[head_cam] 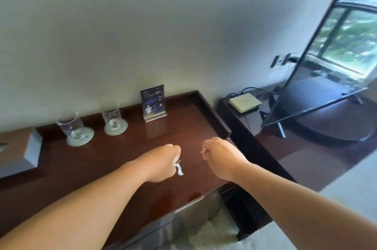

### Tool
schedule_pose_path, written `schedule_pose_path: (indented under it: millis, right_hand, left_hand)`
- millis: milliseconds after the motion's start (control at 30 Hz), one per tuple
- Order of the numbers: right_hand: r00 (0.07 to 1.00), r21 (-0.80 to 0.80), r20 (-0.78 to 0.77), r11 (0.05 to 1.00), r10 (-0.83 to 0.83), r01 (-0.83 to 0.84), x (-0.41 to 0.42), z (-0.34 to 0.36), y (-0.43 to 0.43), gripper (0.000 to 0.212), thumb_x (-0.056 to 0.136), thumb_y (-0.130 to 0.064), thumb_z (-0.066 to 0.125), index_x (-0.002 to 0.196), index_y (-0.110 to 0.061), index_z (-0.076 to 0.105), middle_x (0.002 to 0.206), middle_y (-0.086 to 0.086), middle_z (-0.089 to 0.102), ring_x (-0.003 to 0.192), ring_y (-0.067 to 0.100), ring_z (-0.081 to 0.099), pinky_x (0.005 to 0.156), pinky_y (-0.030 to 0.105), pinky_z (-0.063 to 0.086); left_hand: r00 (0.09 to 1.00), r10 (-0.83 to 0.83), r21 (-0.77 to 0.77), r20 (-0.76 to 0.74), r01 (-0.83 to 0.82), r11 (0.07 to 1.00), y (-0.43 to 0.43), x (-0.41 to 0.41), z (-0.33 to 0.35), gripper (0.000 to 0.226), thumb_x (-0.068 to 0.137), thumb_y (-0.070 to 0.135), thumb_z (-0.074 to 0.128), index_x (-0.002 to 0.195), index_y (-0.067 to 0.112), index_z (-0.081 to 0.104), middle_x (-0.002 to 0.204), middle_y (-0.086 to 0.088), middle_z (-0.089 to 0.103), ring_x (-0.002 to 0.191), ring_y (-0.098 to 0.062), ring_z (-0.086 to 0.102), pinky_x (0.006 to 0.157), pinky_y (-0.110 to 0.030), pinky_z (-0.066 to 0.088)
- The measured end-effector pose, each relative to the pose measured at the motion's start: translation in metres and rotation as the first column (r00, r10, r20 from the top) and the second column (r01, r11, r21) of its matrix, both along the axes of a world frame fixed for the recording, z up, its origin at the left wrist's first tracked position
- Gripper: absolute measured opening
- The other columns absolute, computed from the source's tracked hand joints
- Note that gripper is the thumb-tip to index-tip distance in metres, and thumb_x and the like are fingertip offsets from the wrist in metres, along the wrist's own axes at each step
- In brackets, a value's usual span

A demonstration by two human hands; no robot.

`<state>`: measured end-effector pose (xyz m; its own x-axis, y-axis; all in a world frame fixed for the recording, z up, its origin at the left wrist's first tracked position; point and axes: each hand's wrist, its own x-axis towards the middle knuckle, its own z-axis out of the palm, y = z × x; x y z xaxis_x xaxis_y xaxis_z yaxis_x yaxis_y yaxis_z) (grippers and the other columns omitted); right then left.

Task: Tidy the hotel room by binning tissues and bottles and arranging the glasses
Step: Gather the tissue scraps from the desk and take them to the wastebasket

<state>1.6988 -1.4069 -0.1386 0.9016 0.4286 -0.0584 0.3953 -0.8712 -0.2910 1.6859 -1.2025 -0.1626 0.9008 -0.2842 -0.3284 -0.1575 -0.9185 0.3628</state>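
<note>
A thin, twisted strip of white tissue (177, 165) hangs from the left hand (163, 163), whose fingers are curled tightly around it, low over the middle of a glossy dark red-brown wooden desk (91, 168). The tissue is crumpled, and its loose end trails close to the desktop; whether it touches is unclear. Just beside it, the right hand (219, 157) is also clenched, pinching a tiny white scrap (204, 151) that peeks from its fingers.

Further back, two clear cylindrical glasses stand upright by the desk's raised rear edge: the left glass (70, 127) and the right glass (111, 116). Each stands on its own round pale coaster (80, 140). One blue printed card (153, 104) in a clear stand sits to their right, and one brown tissue box (14, 147) is at the far left.

Behind them is a plain pale wall (142, 25). To the right, a lower dark unit (232, 117) carries one flat cream box (244, 102) and one black-framed television (336, 55) reflecting a window.
</note>
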Motion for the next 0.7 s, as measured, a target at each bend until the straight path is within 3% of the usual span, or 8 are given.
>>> schedule_pose_path:
  millis: [100,167,300,400,500,600,700]
  right_hand:
    - [0.998,-0.027,0.011,0.998,-0.055,0.055,-0.009,0.019,-0.05,0.021,0.095,-0.015,0.042,0.104,-0.013,0.06,0.106,0.005,0.056,0.092,0.022,0.056,0.078,0.033,0.048]
    - [0.998,-0.035,0.001,0.997,-0.063,0.063,-0.019,0.027,-0.092,0.019,0.095,-0.012,0.043,0.101,-0.013,0.061,0.101,0.001,0.052,0.083,0.015,0.049,0.07,0.024,0.039]
    - [0.986,-0.005,-0.017,0.986,-0.167,0.167,-0.048,0.041,-0.182,0.019,0.095,-0.018,0.04,0.088,-0.017,0.058,0.093,-0.003,0.047,0.091,0.021,0.053,0.077,0.027,0.04]
    - [0.958,0.041,0.04,0.958,-0.284,0.282,-0.075,0.053,-0.261,0.016,0.085,-0.013,0.045,0.081,-0.025,0.054,0.094,-0.004,0.045,0.091,0.019,0.051,0.074,0.026,0.041]
    - [0.922,0.054,0.106,0.928,-0.372,0.368,-0.104,0.066,-0.354,0.027,0.079,-0.002,0.047,0.09,-0.022,0.059,0.097,-0.002,0.043,0.089,0.017,0.044,0.07,0.024,0.038]
    - [0.871,0.067,0.147,0.884,-0.468,0.463,-0.134,0.076,-0.437,0.028,0.079,0.002,0.048,0.097,-0.017,0.059,0.097,0.0,0.04,0.089,0.021,0.047,0.073,0.027,0.044]
    - [0.823,0.044,0.164,0.837,-0.544,0.545,-0.158,0.075,-0.51,0.026,0.085,-0.004,0.049,0.108,-0.013,0.056,0.1,0.003,0.042,0.089,0.022,0.049,0.074,0.024,0.042]
  left_hand:
    - [0.997,0.032,-0.134,-0.066,-0.041,0.99,-0.044,0.008,0.017,0.017,0.078,0.016,0.036,0.078,0.03,0.045,0.088,0.002,0.061,0.067,-0.018,0.064,0.048,-0.036,0.052]
    - [0.994,0.001,-0.2,-0.106,-0.022,0.98,-0.084,0.011,0.026,0.026,0.075,0.015,0.033,0.078,0.033,0.052,0.085,0.001,0.067,0.065,-0.015,0.068,0.051,-0.029,0.057]
    - [0.987,-0.162,-0.144,-0.018,0.158,0.977,-0.182,0.013,0.048,0.029,0.07,0.015,0.033,0.068,0.027,0.059,0.066,0.003,0.066,0.051,-0.012,0.06,0.045,-0.024,0.049]
    - [0.951,-0.292,-0.103,0.098,0.302,0.948,-0.274,0.002,0.064,0.02,0.07,0.021,0.036,0.066,0.025,0.055,0.057,0.005,0.059,0.052,-0.01,0.051,0.05,-0.028,0.042]
    - [0.889,-0.423,-0.011,0.177,0.431,0.902,-0.375,-0.013,0.072,0.017,0.074,0.033,0.038,0.067,0.024,0.049,0.06,0.005,0.054,0.059,-0.013,0.049,0.053,-0.03,0.036]
    - [0.82,-0.502,0.04,0.275,0.512,0.858,-0.469,-0.027,0.077,0.04,0.087,0.051,0.038,0.063,0.019,0.043,0.059,0.004,0.05,0.058,-0.013,0.047,0.052,-0.032,0.031]
    - [0.766,-0.564,0.026,0.308,0.585,0.81,-0.553,-0.036,0.08,0.044,0.096,0.046,0.034,0.061,0.019,0.038,0.058,0.004,0.045,0.055,-0.011,0.042,0.049,-0.031,0.026]
